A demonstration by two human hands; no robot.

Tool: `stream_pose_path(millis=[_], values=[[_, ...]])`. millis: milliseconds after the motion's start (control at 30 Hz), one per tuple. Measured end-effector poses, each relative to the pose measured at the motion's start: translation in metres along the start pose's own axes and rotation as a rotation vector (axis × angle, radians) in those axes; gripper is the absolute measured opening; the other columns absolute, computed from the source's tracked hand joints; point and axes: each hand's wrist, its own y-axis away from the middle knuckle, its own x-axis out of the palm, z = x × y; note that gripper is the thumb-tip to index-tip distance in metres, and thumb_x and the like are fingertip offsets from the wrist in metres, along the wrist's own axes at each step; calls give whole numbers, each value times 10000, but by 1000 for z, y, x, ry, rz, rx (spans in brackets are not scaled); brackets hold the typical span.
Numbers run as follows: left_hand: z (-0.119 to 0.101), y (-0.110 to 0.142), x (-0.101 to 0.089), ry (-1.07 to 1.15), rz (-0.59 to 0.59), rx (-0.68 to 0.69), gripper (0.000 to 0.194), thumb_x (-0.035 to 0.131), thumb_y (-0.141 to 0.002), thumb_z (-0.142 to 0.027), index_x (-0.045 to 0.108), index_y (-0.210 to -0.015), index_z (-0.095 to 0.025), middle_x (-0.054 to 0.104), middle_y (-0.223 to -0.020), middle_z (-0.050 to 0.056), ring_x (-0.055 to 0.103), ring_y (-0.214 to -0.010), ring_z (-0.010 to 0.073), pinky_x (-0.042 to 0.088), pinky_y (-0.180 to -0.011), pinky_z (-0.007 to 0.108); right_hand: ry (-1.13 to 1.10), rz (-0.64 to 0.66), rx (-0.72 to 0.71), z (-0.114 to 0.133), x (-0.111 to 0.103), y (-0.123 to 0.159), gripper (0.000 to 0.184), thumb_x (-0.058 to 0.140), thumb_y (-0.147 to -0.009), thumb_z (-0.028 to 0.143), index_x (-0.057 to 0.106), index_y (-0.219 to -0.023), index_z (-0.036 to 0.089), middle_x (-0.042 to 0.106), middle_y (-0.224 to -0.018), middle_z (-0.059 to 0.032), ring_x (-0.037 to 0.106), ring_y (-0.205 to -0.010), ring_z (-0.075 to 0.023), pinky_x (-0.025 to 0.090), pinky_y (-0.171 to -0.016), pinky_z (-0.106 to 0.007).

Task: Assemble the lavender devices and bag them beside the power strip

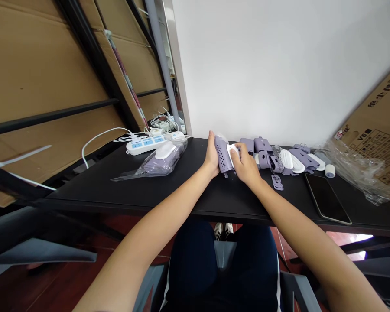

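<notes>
Above one black table [169, 186], two hands [226, 162] grip one perforated purple casing [223, 155], the right apparently pinching one white piece [232, 149].

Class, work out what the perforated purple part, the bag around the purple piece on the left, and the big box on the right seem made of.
Perforated part: probably matte moulded plastic, judging by its even colour and neat holes.
Bag: clear, glossy plastic film; it wrinkles and shows highlights.
Box: brown, dull cardboard, printed in black.
</notes>
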Motion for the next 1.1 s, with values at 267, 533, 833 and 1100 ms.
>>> stream_pose_path(millis=[267, 533, 833, 1100], values=[[0, 7, 9, 40, -24, -104, 637, 479, -925, -806, 598, -751, -205, 630, -631, 60, 748, -780, 258, 584, -670, 327, -28, -132, -23, 9, -2, 2, 325, 372, -1019, 467, 573, -1177, 266, 616, -698, -2, 602, -641, -260, 433, -711, -375], [3, 5, 5, 32, -27, -136, 620, 507, -924, -773, 627, -738, -194, 616, -593, 32, 731, -722, 221, 561, -680, 297, -111, -141, 26, 5, 2, 1, 286, 419, -990, 484, 581, -1096, 273, 547, -634, 29, 558, -603, -232, 405, -644, -339], [-6, 3, 1, 1, 33, -122, 622, 490, -949, -755, 638, -732, -190, 653, -631, 54, 725, -717, 219, 559, -687, 297, -15, -85, 10, 12, 1, 6, 445, 395, -1001, 566, 524, -1306, 267, 735, -951, -58, 678, -813, -309, 467, -766, -401], [-2, 2, 2, -29, 8, -65, 621, 552, -902, -784, 598, -693, -201, 578, -578, 24, 675, -632, 192, 510, -621, 284, -148, -132, 46, 6, 8, 6, 326, 411, -1003, 510, 530, -1195, 276, 706, -900, -24, 664, -792, -259, 461, -738, -355]])
